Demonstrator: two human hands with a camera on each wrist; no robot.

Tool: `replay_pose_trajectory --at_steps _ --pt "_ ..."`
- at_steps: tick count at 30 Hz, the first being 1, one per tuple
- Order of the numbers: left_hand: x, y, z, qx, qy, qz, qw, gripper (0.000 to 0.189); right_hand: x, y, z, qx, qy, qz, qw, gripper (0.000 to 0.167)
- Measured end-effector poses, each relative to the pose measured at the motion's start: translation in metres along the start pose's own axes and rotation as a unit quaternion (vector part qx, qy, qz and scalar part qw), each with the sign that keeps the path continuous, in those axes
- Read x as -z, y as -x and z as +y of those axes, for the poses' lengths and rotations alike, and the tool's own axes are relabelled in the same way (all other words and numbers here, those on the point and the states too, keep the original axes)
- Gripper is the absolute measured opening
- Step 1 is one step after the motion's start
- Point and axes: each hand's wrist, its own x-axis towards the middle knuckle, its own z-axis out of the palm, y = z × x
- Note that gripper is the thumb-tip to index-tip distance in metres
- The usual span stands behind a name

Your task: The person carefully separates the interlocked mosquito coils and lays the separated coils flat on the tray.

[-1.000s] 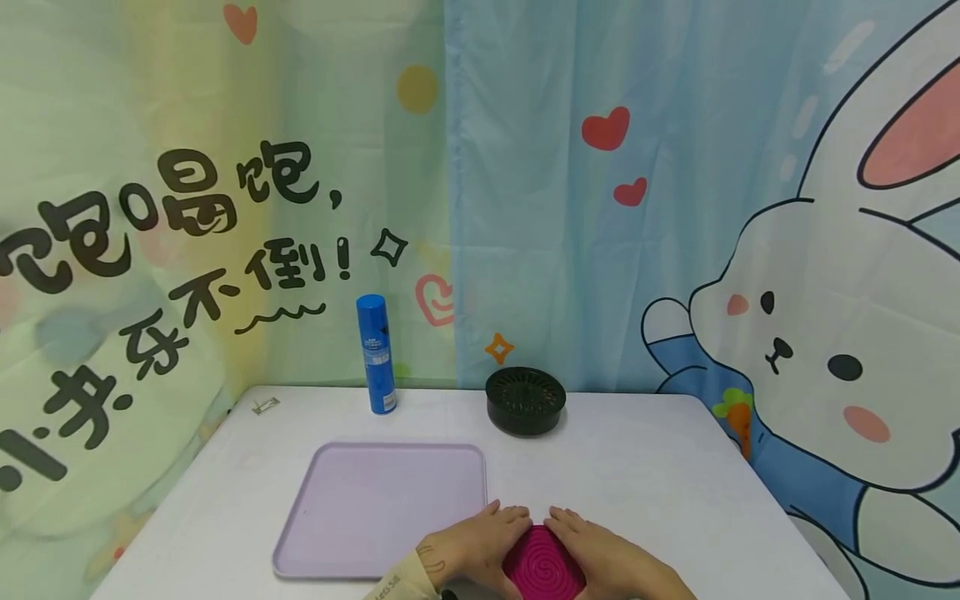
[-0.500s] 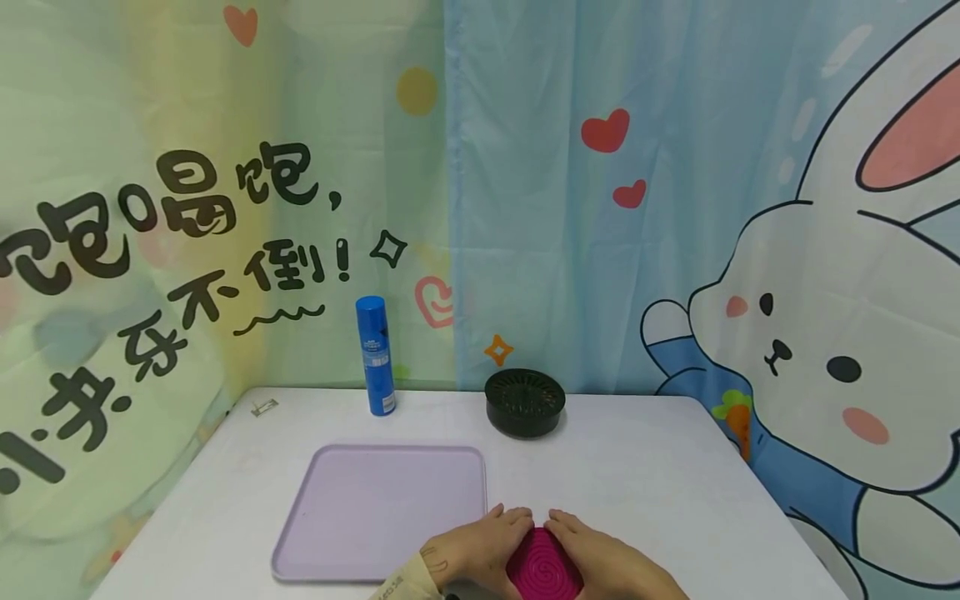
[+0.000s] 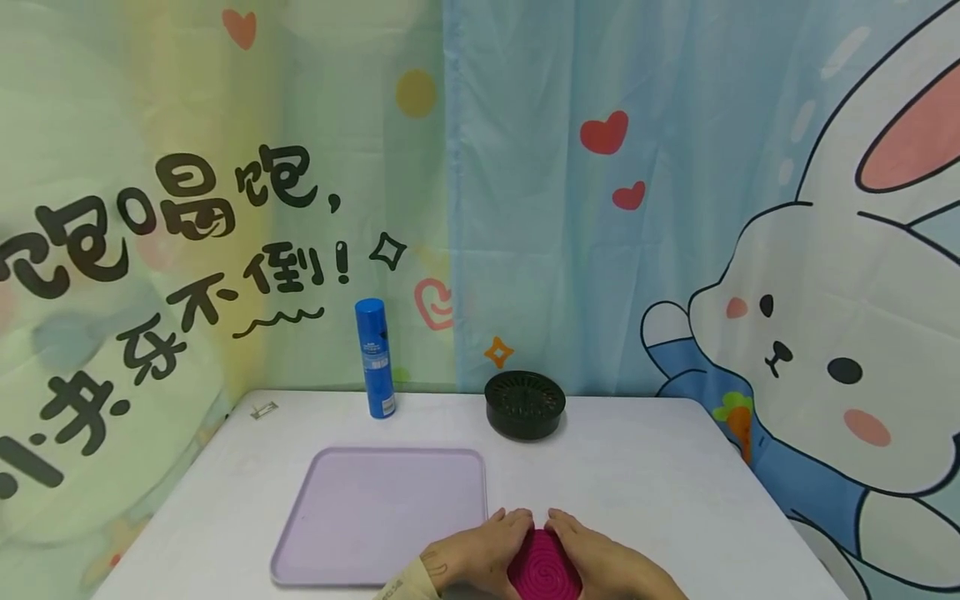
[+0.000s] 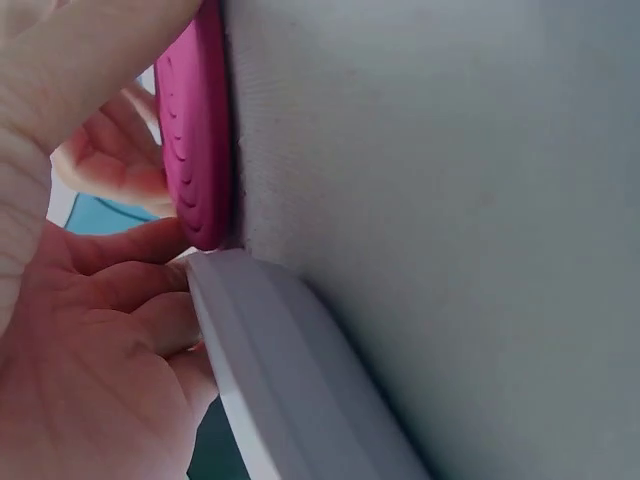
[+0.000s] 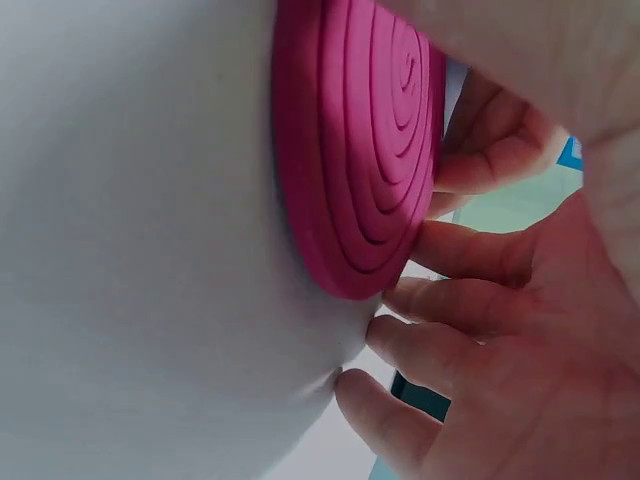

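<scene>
White table before pastel cartoon curtains.

The disc is magenta with a spiral, the tray lilac.

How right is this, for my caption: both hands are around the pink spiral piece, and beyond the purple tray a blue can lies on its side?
Not quite: the blue can stands upright, as the head view shows. The rest holds: the left hand and right hand are around the pink spiral piece, and the can is beyond the purple tray.
</scene>
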Motion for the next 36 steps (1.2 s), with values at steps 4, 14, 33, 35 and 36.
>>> replay_pose_trajectory --at_steps 4,14,33,35,36 --pt "-0.004 0.000 -0.002 -0.014 0.033 0.019 0.9992 0.087 -0.003 0.000 0.002 0.021 -0.039 0.010 0.9990 0.114" --pt "-0.005 0.001 -0.001 -0.020 0.090 0.032 0.9953 0.088 -0.003 0.002 -0.004 0.024 -0.099 0.018 0.9946 0.097" --pt "0.001 0.004 0.017 0.106 0.147 0.006 0.9834 0.079 -0.005 0.007 -0.006 -0.033 -0.071 0.023 0.9967 0.106" --pt "-0.001 0.005 0.018 0.116 0.165 0.007 0.9794 0.079 -0.005 0.007 -0.006 -0.038 -0.073 0.022 0.9964 0.107" --pt "-0.001 0.005 0.018 0.119 0.174 0.008 0.9774 0.079 -0.005 0.008 -0.007 -0.040 -0.075 0.021 0.9961 0.107"
